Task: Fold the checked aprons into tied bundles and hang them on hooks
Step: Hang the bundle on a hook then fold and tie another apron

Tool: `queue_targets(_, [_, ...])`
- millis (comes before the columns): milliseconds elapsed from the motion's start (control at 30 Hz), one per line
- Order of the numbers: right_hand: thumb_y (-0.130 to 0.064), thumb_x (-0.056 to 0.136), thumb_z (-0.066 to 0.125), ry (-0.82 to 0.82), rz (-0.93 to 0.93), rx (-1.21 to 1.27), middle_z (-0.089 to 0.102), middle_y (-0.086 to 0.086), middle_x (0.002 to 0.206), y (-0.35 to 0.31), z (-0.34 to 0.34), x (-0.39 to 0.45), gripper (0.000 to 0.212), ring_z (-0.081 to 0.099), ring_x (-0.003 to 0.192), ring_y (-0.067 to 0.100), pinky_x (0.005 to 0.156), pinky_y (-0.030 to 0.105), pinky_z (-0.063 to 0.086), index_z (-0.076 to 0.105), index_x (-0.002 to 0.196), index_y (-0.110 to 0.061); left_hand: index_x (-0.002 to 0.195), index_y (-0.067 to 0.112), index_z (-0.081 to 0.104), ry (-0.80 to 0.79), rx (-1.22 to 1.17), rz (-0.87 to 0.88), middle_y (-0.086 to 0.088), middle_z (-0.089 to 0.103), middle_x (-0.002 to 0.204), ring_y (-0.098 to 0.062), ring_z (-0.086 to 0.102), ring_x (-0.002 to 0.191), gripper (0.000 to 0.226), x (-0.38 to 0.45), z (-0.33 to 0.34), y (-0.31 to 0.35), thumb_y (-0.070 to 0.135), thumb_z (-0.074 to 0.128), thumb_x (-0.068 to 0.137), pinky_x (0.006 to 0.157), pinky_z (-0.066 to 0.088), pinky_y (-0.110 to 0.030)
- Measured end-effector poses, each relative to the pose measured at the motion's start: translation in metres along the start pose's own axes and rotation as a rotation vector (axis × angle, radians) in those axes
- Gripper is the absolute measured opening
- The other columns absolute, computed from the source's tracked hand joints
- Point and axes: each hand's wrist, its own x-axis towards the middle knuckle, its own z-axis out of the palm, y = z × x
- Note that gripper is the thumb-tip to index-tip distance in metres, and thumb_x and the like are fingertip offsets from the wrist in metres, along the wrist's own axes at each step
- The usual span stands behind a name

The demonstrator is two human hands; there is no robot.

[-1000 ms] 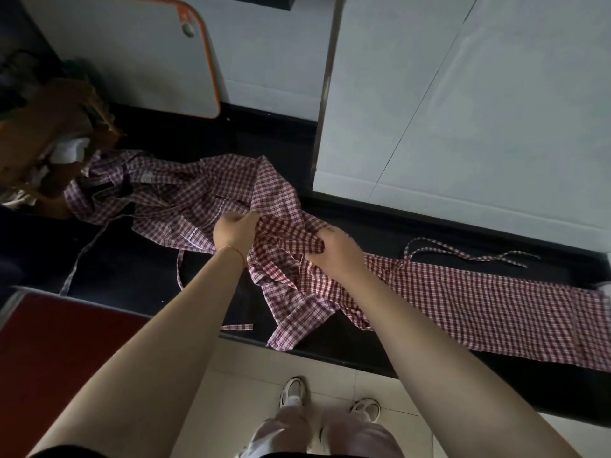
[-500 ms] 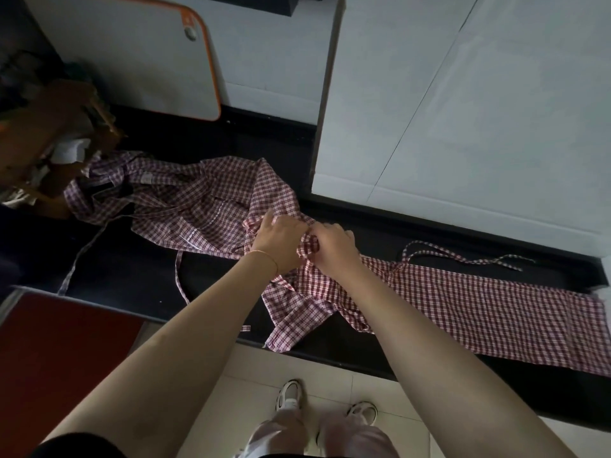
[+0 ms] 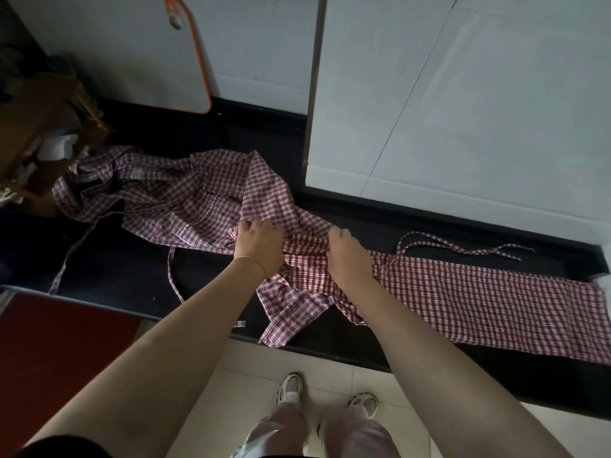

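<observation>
Both hands — left hand [image 3: 258, 243] and right hand [image 3: 347, 256] — pinch bunched folds of the checked apron [image 3: 479, 299] with curled fingers on the dark bench [image 3: 132, 279], its ties [image 3: 463, 247] trailing toward two o'clock.

checked aprons [image 3: 463, 292] | red-white, unfolded, crumpled at left, flat at right | on black counter [image 3: 330, 332]

The left hand [image 3: 256, 244] and right hand [image 3: 347, 256], pressed together half a second earlier, moved apart, spreading the bunched red-checked apron [image 3: 307, 249] between them on the tabletop [image 3: 205, 276].
</observation>
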Motion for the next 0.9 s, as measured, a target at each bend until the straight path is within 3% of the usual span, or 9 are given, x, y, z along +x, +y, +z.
queue_targets(133, [-0.016, 0.098, 0.054, -0.233, 0.043, 0.183, 0.063, 0.004, 0.103, -0.009, 0.011, 0.000, 0.030, 0.060, 0.081, 0.014, 0.074, 0.031, 0.053, 0.051, 0.127, -0.012, 0.137, 0.018, 0.052, 0.136, -0.290, 0.102, -0.003, 0.047, 0.144, -0.023, 0.037, 0.136, 0.041, 0.007, 0.003, 0.015, 0.021, 0.038, 0.099, 0.116, 0.026, -0.042])
queue_targets(233, [-0.015, 0.093, 0.058, -0.330, 0.006, 0.220, 0.055, 0.001, 0.098, -0.006, 0.014, -0.005, 0.023, 0.056, 0.081, 0.015, 0.077, 0.033, 0.052, 0.052, 0.115, -0.013, 0.136, 0.020, 0.052, -0.042, -0.372, 0.043, -0.005, 0.053, 0.139, -0.025, 0.045, 0.131, 0.038, 0.026, 0.009, 0.025, 0.023, 0.041, 0.099, 0.115, 0.029, -0.044])
queue_targets(333, [-0.013, 0.092, 0.059, -0.313, 0.040, 0.231, 0.051, -0.001, 0.088, 0.012, 0.009, -0.010, 0.015, 0.052, 0.072, 0.014, 0.070, 0.034, 0.050, 0.047, 0.100, -0.018, 0.120, 0.015, 0.060, -0.206, -0.271, -0.014, -0.009, 0.061, 0.123, -0.027, 0.055, 0.116, 0.030, 0.043, 0.009, 0.029, 0.031, 0.047, 0.097, 0.106, 0.039, -0.044])
queue_targets(467, [-0.013, 0.091, 0.061, -0.481, 0.122, 0.131, 0.056, 0.002, 0.106, 0.045, 0.000, -0.018, 0.027, 0.055, 0.088, 0.017, 0.070, 0.029, 0.044, 0.053, 0.116, -0.015, 0.106, 0.006, 0.066, -0.350, -0.412, -0.001, -0.009, 0.062, 0.108, -0.023, 0.057, 0.101, 0.035, 0.060, -0.012, 0.027, 0.036, 0.049, 0.099, 0.090, 0.045, -0.033])
queue_targets(567, [-0.022, 0.087, 0.069, -0.643, 0.126, 0.098, 0.053, 0.005, 0.133, 0.056, -0.002, -0.022, 0.057, 0.056, 0.114, 0.022, 0.089, 0.031, 0.048, 0.046, 0.139, -0.014, 0.100, 0.015, 0.063, -0.271, -0.595, -0.062, -0.009, 0.063, 0.114, -0.019, 0.053, 0.096, 0.020, 0.068, -0.017, 0.025, 0.034, 0.061, 0.096, 0.086, 0.047, -0.032])
queue_targets(667, [-0.026, 0.083, 0.074, -0.700, 0.046, 0.008, 0.052, 0.003, 0.129, 0.054, -0.004, -0.024, 0.056, 0.055, 0.110, 0.021, 0.088, 0.032, 0.049, 0.050, 0.132, -0.013, 0.111, 0.016, 0.062, -0.151, -0.350, -0.120, -0.007, 0.063, 0.115, -0.024, 0.058, 0.102, 0.020, 0.064, -0.011, 0.030, 0.031, 0.058, 0.098, 0.082, 0.049, -0.036])
queue_targets(733, [-0.025, 0.085, 0.073, -0.644, -0.028, -0.093, 0.052, 0.003, 0.125, 0.053, -0.002, -0.028, 0.048, 0.055, 0.109, 0.022, 0.085, 0.033, 0.047, 0.053, 0.126, -0.011, 0.119, 0.014, 0.060, -0.027, -0.149, -0.109, -0.009, 0.060, 0.118, -0.028, 0.056, 0.109, 0.024, 0.059, -0.008, 0.038, 0.021, 0.053, 0.097, 0.091, 0.049, -0.041])
queue_targets(833, [-0.017, 0.093, 0.062, -0.523, -0.054, -0.130, 0.053, 0.002, 0.091, 0.054, 0.003, -0.033, 0.023, 0.055, 0.078, 0.018, 0.065, 0.027, 0.040, 0.060, 0.114, -0.007, 0.102, 0.017, 0.062, 0.150, -0.129, 0.084, -0.002, 0.059, 0.101, -0.022, 0.057, 0.097, 0.017, 0.047, -0.008, 0.056, 0.024, 0.051, 0.092, 0.097, 0.048, -0.043])
queue_targets(900, [-0.020, 0.095, 0.059, -0.520, -0.031, -0.105, 0.042, -0.004, 0.071, 0.054, 0.005, -0.035, 0.008, 0.044, 0.060, 0.013, 0.052, 0.024, 0.030, 0.057, 0.097, -0.012, 0.097, 0.022, 0.064, 0.064, -0.122, 0.303, 0.003, 0.059, 0.096, -0.019, 0.057, 0.096, 0.021, 0.035, -0.006, 0.071, 0.040, 0.054, 0.091, 0.102, 0.045, -0.044])
